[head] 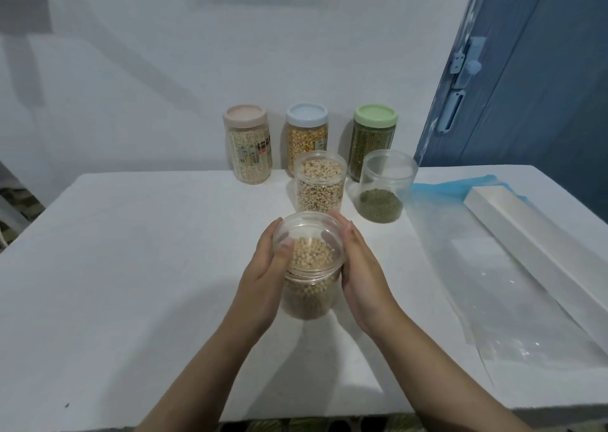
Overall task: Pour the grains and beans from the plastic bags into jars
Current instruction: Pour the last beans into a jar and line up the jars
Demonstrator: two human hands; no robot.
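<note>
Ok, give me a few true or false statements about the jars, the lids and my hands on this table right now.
1. Both hands, left hand and right hand, hold the open clear plastic jar of pale beans. True.
2. Three lidded jars stand by the wall. True.
3. The clear jar with green grains is full. False: only its bottom is covered.
4. The green-lidded jar stands leftmost. False: rightmost; the beige-lidded jar is leftmost.

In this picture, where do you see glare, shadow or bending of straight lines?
Head view: small glare spots on the plastic bag; soft shadow on the table beneath both hands and the held jar; wide-angle lens bends the table's edges; the whole image is slightly soft.
</note>
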